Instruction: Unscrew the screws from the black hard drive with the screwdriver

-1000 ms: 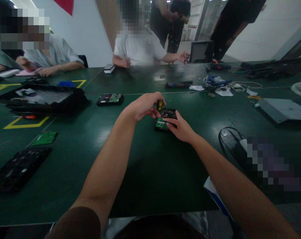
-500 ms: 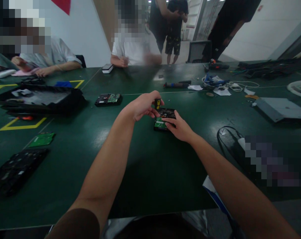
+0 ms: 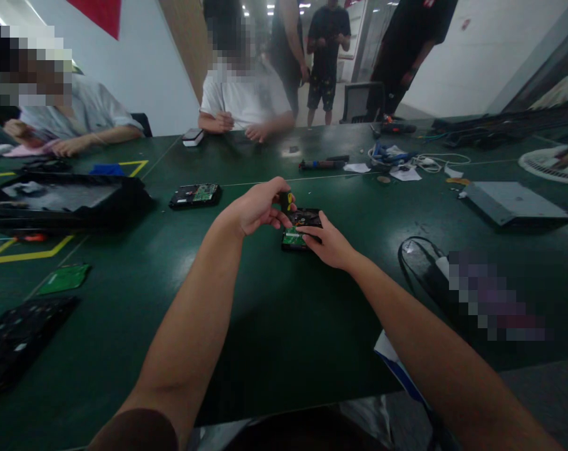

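The hard drive [image 3: 299,229] lies circuit side up on the green desk [image 3: 274,326], in the middle of the scene and well away from the near edge. The left hand [image 3: 258,207] is closed round a small screwdriver [image 3: 287,201] with a black and yellow handle, held upright with its tip down on the drive's far part. The right hand [image 3: 328,243] presses down on the drive's near right corner, fingers spread flat to steady it. The green board is seated on the drive, so the unscrewing looks to be under way and not finished; how many screws are out cannot be told. A second hard drive [image 3: 195,195] lies to the far left, and a loose green circuit board [image 3: 62,279] sits near the left edge.
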The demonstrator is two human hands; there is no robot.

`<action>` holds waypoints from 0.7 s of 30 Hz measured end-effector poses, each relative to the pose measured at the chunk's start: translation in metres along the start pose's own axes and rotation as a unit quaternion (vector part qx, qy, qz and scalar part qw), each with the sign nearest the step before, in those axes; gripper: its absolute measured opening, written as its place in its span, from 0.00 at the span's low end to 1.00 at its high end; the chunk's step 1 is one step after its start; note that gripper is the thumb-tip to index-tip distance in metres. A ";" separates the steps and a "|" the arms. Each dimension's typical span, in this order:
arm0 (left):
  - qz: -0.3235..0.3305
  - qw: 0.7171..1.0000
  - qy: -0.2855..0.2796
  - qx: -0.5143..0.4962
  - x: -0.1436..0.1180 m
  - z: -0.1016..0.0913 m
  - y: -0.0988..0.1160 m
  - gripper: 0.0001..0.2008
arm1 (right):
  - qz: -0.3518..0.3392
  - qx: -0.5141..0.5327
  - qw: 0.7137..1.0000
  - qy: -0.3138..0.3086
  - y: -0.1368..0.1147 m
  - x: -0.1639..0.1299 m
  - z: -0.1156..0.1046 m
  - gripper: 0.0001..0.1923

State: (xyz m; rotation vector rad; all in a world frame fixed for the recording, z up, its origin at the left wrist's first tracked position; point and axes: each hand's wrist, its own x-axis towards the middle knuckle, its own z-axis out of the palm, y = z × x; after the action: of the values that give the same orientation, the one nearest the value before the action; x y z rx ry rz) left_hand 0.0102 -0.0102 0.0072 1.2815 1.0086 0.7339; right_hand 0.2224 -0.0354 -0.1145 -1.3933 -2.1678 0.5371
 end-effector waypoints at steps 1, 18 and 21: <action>0.006 1.000 0.009 0.007 0.000 0.000 0.000 0.13 | 0.001 0.002 1.000 -0.003 -0.001 0.000 -0.001 0.20; -0.016 0.999 0.002 0.027 0.000 0.001 0.004 0.14 | 0.012 0.010 1.000 -0.013 -0.003 -0.003 -0.005 0.21; -0.006 0.998 0.011 0.055 -0.001 0.003 0.005 0.13 | 0.015 0.009 1.000 -0.014 -0.004 -0.003 -0.005 0.21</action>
State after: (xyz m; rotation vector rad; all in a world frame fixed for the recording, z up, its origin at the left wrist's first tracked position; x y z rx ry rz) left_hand 0.0124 -0.0116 0.0120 1.3643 1.0868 0.6934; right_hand 0.2236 -0.0394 -0.1083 -1.4189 -2.1610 0.5899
